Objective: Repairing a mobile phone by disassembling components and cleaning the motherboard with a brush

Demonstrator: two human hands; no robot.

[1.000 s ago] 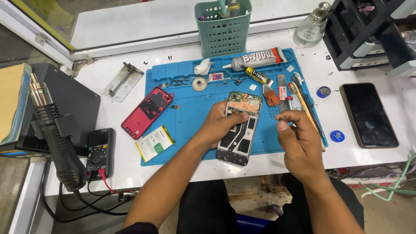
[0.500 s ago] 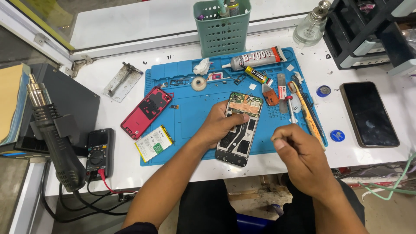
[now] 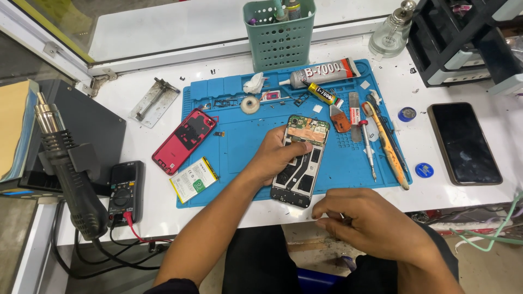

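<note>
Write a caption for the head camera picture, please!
Left hand steadies an opened phone on a blue mat; right hand hovers nearby.

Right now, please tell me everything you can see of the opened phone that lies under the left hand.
The opened phone lies flat on the blue work mat, its back cover off and its insides facing up. Its top end, pointing away from the person, shows a circuit board with copper-coloured shielding; below that come black inner parts and an empty-looking battery bay inside a dark frame. It sits slightly slanted, its lower end reaching the mat's near edge. The left hand rests on its left side, fingers pressing across the middle. The right hand is near its bottom corner, not touching.
</note>
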